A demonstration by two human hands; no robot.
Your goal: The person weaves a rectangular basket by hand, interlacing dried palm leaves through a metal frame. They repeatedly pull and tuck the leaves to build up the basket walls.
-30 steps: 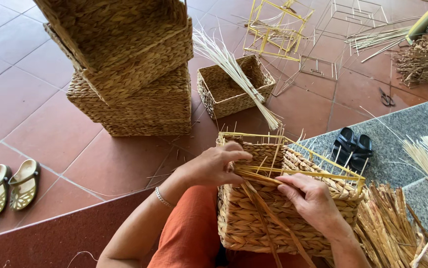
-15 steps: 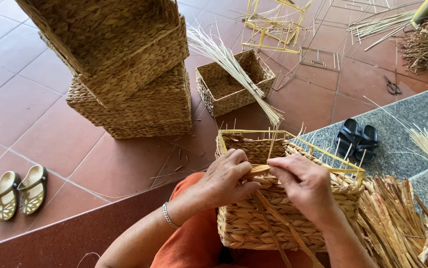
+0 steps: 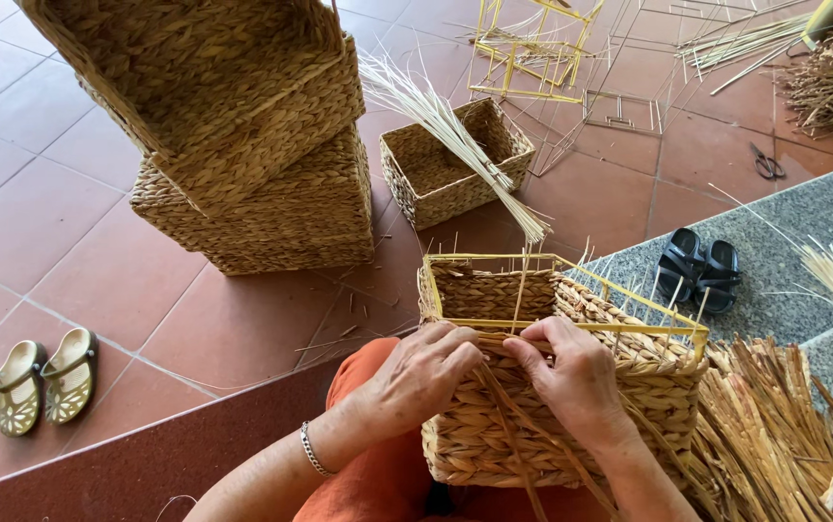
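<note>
Drew together since the earlier frame: left hand and right hand, fingers pinched on straw strands at the near rim of the half-woven basket on the lap. Weaving the top rows; tucking needed next. Counted: three stacked baskets, one small basket, two pairs of sandals.

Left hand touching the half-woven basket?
Touching. Head view: the left hand rests on the near wall of the half-woven basket, its fingers pressed at the rim with no gap.
</note>
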